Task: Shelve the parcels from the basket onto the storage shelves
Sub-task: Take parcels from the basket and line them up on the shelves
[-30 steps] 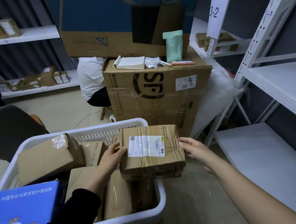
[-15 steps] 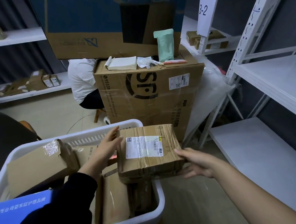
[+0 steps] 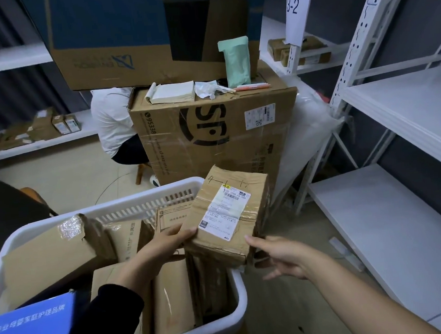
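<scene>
Now, far to the left of the grip, a blue box (image 3: 29,328) is seen at the basket's near corner, and a big torn carton (image 3: 51,259) is wedged just beyond it, both untouched. Below the grip the white basket (image 3: 138,198) is packed with more brown parcels stood on edge, so plenty of the job is judged to be left.

Next, the left hand (image 3: 165,246): the parcel's near left corner is pinched, thumb on top and fingers tucked beneath, a hold that looks meant to steady rather than carry. Between the two hands the parcel (image 3: 229,192) is held clear above the basket's right corner. It is tilted, far end raised and white label (image 3: 224,213) turned upward, presumably so the address can be read before a slot is picked.

On to the right hand (image 3: 280,256): the near right corner is clamped between thumb and forefinger, while the other fingers are spread loosely underneath, where the weight can be caught. Crumpled, heavily taped cardboard is noted, so a two-sided hold seems wise; a slip would drop it back among the others.

Beyond the grip a large taped carton (image 3: 211,131) is stood on the floor. Right of the grip, well apart, the white lower shelf (image 3: 374,221) is waiting, with an upper shelf (image 3: 405,107) above it. A swing to the right is what the next move is judged to call for.
</scene>
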